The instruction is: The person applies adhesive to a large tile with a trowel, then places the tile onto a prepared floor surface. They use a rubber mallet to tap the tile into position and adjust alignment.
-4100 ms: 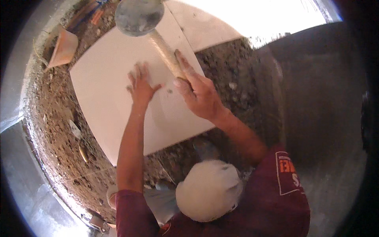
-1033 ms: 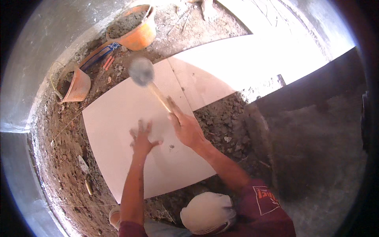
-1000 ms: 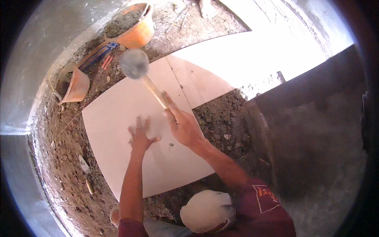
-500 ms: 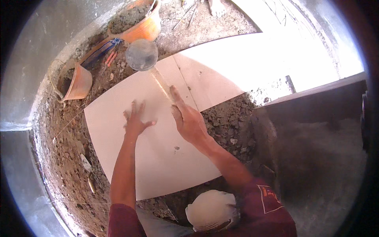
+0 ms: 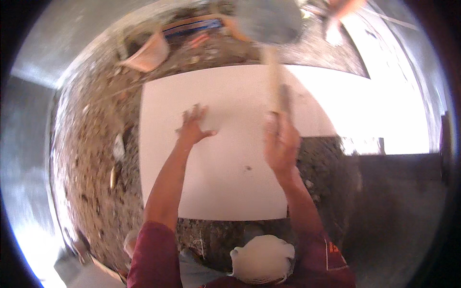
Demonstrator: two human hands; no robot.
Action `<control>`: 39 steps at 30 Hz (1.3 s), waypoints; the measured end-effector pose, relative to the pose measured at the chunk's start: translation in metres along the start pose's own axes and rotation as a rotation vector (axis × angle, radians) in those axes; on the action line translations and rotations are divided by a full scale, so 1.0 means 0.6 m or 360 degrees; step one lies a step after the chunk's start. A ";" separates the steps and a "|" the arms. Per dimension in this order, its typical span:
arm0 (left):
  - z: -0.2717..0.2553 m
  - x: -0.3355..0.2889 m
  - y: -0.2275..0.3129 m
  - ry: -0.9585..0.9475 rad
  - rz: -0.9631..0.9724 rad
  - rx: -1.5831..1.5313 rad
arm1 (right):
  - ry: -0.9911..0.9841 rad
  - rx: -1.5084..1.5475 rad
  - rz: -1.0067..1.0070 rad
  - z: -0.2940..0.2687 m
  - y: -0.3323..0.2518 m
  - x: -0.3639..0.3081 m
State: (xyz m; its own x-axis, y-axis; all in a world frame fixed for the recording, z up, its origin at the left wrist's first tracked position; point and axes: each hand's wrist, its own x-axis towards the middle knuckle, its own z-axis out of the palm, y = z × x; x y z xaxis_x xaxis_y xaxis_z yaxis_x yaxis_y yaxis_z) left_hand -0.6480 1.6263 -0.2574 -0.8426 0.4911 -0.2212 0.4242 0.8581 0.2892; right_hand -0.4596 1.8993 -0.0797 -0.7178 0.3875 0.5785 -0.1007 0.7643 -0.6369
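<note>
A large pale tile lies on rough, crumbly ground in front of me, beside another pale tile on its right. My left hand rests on the large tile with its fingers spread, holding nothing. My right hand is closed round the wooden handle of a mallet. The mallet's broad grey head is blurred by motion and held up beyond the tile's far edge. Strong sunlight washes out the right part of the second tile.
An orange bucket lies tipped at the far left, near a blue-and-orange level-like bar. On the dirt to the left are a trowel and a short yellowish piece. Someone's blurred foot shows at the far right. Grey walls stand around.
The view has turned, so the tiles now sit straighter. The mallet has been lifted, its head looking larger. My left hand is still spread on the tile.
</note>
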 end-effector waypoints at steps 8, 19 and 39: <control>-0.030 -0.068 -0.070 -0.0007 -0.0241 -0.0019 | -0.1064 -0.0492 0.0416 0.058 0.067 -0.037; -0.093 -0.099 -0.006 -0.0190 -0.0585 0.0035 | -0.0404 -0.0395 -0.0095 0.173 0.007 -0.014; -0.022 -0.091 0.064 -0.0036 -0.0163 0.0063 | -0.0467 0.0272 0.0321 -0.028 -0.055 -0.054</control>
State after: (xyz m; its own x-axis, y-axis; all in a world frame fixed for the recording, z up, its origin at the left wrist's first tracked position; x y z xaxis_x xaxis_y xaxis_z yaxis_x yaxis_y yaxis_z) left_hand -0.5899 1.6305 -0.2219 -0.8746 0.4035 -0.2690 0.3495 0.9090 0.2272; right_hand -0.4217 1.8703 -0.0689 -0.8987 0.3388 0.2784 -0.0327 0.5814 -0.8129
